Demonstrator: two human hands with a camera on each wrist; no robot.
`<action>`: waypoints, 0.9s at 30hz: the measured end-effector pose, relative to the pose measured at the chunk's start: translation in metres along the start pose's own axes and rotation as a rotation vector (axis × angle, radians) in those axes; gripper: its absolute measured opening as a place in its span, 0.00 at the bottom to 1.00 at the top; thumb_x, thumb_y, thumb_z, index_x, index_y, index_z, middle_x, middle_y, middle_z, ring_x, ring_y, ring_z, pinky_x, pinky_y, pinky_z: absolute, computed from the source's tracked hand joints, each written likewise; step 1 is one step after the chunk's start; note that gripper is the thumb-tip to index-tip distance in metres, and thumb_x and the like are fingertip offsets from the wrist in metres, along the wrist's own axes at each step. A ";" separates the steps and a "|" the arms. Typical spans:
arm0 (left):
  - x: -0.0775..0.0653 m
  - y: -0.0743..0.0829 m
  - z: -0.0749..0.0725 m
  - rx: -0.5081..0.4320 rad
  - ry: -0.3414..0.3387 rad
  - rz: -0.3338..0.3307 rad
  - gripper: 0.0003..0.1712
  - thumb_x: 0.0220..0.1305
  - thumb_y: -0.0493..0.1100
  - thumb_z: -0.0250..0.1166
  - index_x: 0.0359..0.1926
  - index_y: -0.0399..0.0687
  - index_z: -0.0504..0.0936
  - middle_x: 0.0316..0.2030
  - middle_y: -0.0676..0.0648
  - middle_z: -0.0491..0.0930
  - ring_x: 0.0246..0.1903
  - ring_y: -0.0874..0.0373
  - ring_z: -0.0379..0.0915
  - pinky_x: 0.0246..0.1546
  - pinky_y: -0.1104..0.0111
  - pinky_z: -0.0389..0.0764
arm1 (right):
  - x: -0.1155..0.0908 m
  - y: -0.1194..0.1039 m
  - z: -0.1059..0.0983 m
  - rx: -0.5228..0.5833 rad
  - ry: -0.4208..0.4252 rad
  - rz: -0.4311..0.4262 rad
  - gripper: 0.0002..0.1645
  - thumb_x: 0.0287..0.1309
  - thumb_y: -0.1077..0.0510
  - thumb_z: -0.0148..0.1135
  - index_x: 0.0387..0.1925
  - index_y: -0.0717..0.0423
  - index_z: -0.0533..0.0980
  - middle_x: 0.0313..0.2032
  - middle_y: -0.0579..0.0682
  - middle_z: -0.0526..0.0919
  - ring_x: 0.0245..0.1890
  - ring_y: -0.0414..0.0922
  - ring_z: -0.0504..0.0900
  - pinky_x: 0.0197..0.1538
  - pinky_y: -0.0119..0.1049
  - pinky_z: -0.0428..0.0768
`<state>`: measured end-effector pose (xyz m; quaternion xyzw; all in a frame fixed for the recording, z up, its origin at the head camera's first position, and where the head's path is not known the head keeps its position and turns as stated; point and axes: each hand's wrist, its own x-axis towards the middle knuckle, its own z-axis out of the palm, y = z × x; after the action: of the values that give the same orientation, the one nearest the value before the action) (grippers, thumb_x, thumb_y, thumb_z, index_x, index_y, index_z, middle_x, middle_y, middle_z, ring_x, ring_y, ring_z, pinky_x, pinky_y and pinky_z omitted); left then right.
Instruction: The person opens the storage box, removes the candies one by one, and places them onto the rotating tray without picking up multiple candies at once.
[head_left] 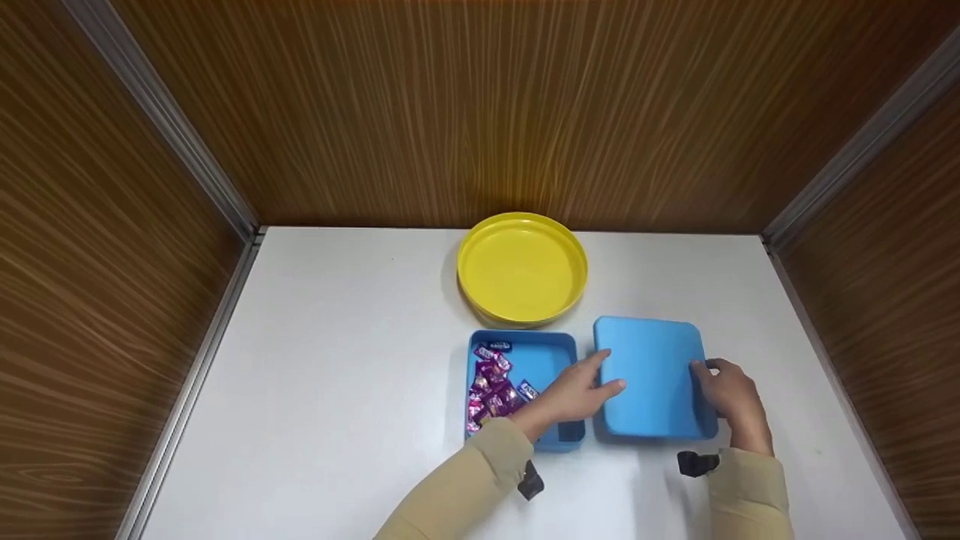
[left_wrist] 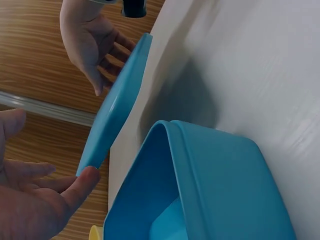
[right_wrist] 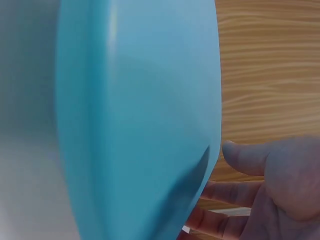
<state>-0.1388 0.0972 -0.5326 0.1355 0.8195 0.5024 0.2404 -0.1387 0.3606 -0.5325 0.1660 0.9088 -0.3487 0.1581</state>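
A light blue square lid (head_left: 649, 379) is tilted above the table, to the right of a blue box (head_left: 529, 341). My right hand (head_left: 731, 394) holds its right edge, with the thumb at the rim and fingers reaching beneath, partly hidden in the right wrist view. My left hand (head_left: 574, 394) is over the box's right side, fingers spread. In the left wrist view, one fingertip of the left hand (left_wrist: 47, 197) meets the near end of the lid (left_wrist: 117, 107). Purple and pink wrapped candies (head_left: 491, 390) and a few dark blue ones lie in the box, partly covered by the left arm.
A round yellow tray (head_left: 521, 268) stands behind the box, close to its back edge. Wood-patterned panels (head_left: 465, 112) with metal corner rails enclose the white table (head_left: 337, 360) at the back and both sides.
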 end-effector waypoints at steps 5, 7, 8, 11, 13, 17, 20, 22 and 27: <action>0.004 0.003 0.012 -0.014 -0.025 -0.041 0.39 0.69 0.60 0.59 0.75 0.58 0.58 0.72 0.52 0.60 0.70 0.55 0.55 0.67 0.59 0.62 | 0.004 0.011 -0.001 0.011 -0.025 0.029 0.46 0.74 0.40 0.35 0.67 0.81 0.51 0.62 0.83 0.57 0.59 0.77 0.64 0.51 0.63 0.76; 0.006 0.004 0.017 -0.033 -0.017 -0.062 0.39 0.67 0.60 0.60 0.75 0.58 0.59 0.71 0.52 0.61 0.70 0.54 0.55 0.66 0.58 0.63 | 0.006 0.015 0.000 0.018 -0.036 0.041 0.46 0.74 0.40 0.35 0.67 0.81 0.50 0.62 0.83 0.56 0.60 0.78 0.62 0.53 0.64 0.74; 0.006 0.004 0.020 -0.040 -0.012 -0.070 0.39 0.67 0.61 0.61 0.74 0.59 0.59 0.71 0.52 0.62 0.70 0.54 0.56 0.66 0.57 0.63 | 0.007 0.017 0.001 0.022 -0.040 0.050 0.47 0.74 0.39 0.36 0.67 0.81 0.50 0.62 0.83 0.56 0.60 0.78 0.62 0.53 0.64 0.74; 0.008 0.004 0.026 -0.067 0.001 -0.106 0.40 0.65 0.62 0.62 0.74 0.59 0.61 0.70 0.53 0.63 0.69 0.55 0.58 0.65 0.56 0.64 | 0.009 0.022 0.003 0.026 -0.048 0.065 0.47 0.73 0.39 0.36 0.67 0.81 0.50 0.62 0.83 0.56 0.60 0.78 0.62 0.53 0.65 0.74; 0.009 0.003 0.029 -0.084 0.008 -0.135 0.40 0.64 0.63 0.62 0.73 0.60 0.62 0.70 0.53 0.64 0.68 0.54 0.59 0.65 0.55 0.65 | 0.011 0.023 0.004 0.023 -0.047 0.068 0.47 0.73 0.40 0.36 0.67 0.82 0.49 0.62 0.83 0.56 0.60 0.78 0.61 0.54 0.65 0.73; 0.010 0.003 0.037 -0.125 0.015 -0.196 0.41 0.61 0.65 0.63 0.72 0.63 0.63 0.69 0.54 0.65 0.67 0.52 0.61 0.63 0.51 0.67 | 0.012 0.026 0.005 0.017 -0.042 0.073 0.47 0.73 0.40 0.36 0.67 0.83 0.49 0.62 0.84 0.56 0.60 0.79 0.60 0.54 0.67 0.71; 0.011 0.002 0.042 -0.159 0.012 -0.231 0.41 0.59 0.67 0.64 0.71 0.64 0.64 0.68 0.54 0.66 0.66 0.51 0.62 0.62 0.49 0.68 | 0.012 0.028 0.006 0.019 -0.048 0.081 0.48 0.73 0.40 0.36 0.67 0.83 0.50 0.62 0.84 0.56 0.60 0.80 0.59 0.54 0.69 0.70; 0.012 0.001 0.045 -0.185 0.011 -0.254 0.42 0.59 0.68 0.64 0.71 0.63 0.65 0.68 0.54 0.66 0.66 0.51 0.63 0.61 0.48 0.67 | 0.012 0.029 0.007 0.013 -0.054 0.082 0.48 0.73 0.39 0.36 0.67 0.83 0.50 0.62 0.84 0.56 0.60 0.80 0.59 0.54 0.70 0.69; 0.014 0.000 0.052 -0.239 0.020 -0.310 0.42 0.58 0.68 0.64 0.70 0.61 0.66 0.67 0.52 0.67 0.66 0.50 0.62 0.62 0.45 0.65 | 0.011 0.031 0.008 -0.027 -0.049 0.075 0.47 0.73 0.40 0.35 0.66 0.83 0.52 0.61 0.84 0.57 0.60 0.80 0.60 0.55 0.73 0.65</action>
<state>-0.1237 0.1433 -0.5556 -0.0268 0.7674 0.5543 0.3211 -0.1346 0.3787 -0.5606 0.1893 0.9023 -0.3342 0.1956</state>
